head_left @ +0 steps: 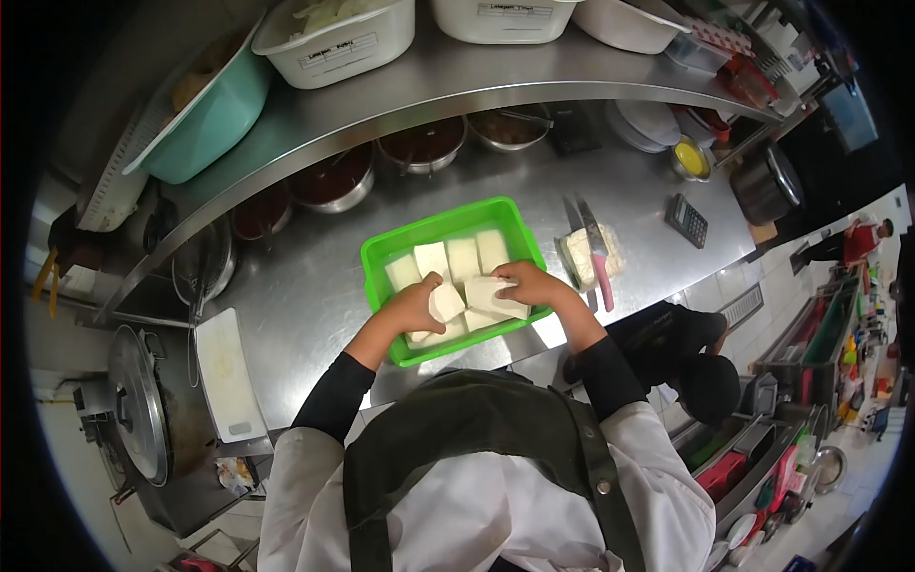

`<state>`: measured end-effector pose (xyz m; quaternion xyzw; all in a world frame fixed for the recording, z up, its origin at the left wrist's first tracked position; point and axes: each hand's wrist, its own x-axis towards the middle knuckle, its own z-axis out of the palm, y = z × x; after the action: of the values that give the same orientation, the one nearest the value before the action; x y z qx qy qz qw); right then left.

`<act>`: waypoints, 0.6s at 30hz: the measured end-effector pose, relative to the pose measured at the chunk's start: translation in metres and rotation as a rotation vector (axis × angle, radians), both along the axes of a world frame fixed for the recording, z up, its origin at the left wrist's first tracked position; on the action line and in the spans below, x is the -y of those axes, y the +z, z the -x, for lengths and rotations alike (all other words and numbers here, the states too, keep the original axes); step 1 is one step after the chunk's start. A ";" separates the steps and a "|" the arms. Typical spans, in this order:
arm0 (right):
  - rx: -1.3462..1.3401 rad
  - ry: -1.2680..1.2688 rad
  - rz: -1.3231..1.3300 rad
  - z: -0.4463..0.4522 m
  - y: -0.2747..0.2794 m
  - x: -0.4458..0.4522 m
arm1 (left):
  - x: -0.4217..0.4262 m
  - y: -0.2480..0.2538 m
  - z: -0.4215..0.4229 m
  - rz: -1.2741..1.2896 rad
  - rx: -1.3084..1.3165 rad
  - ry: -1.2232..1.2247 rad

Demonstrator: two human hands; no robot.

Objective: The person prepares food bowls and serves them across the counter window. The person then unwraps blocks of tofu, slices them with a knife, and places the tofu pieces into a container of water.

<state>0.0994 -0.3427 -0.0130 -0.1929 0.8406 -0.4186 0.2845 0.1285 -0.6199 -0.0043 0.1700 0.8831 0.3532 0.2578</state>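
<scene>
A bright green tub (pixel 434 221) of white tofu blocks stands in front of me on the steel counter. My left hand (pixel 412 307) grips one tofu block (pixel 446 303) inside the tub's near left part. To the right, my right hand (pixel 534 286) pinches another tofu block (pixel 488 292) by its top edge, partly over other blocks. Several more blocks (pixel 462 257) lie side by side along the far half of the tub. The fingertips beneath both held blocks are hidden.
A pink-handled knife (pixel 599 257) lies across a wrapped pale block (pixel 579 255) right of the tub. Bowls of red sauce (pixel 334 181) line the back under a steel shelf (pixel 457 81). A white cutting board (pixel 229 377) is at left. A person in black (pixel 681 353) bends down at right.
</scene>
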 end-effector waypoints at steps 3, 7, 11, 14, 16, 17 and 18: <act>0.115 0.148 -0.032 0.009 -0.012 0.006 | -0.002 0.003 -0.003 0.023 0.031 -0.042; 0.199 0.247 -0.037 0.020 -0.034 0.013 | -0.005 0.002 -0.006 0.091 0.044 -0.104; 0.125 0.202 0.039 0.024 -0.031 0.010 | -0.001 -0.007 -0.007 0.081 -0.010 -0.057; -0.014 0.115 0.016 0.019 0.006 0.008 | 0.001 0.011 -0.006 0.126 0.005 -0.002; -0.163 0.070 -0.009 0.011 0.002 0.010 | 0.007 0.018 -0.005 0.106 -0.016 0.019; -0.238 0.049 -0.025 0.006 0.001 0.010 | 0.009 0.021 -0.004 0.079 -0.030 0.032; -0.276 0.079 -0.027 0.000 -0.002 0.009 | 0.012 0.026 -0.003 0.055 -0.046 0.048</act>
<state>0.0999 -0.3520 -0.0154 -0.2776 0.8692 -0.3651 0.1849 0.1314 -0.6322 0.0218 0.1498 0.9020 0.3308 0.2335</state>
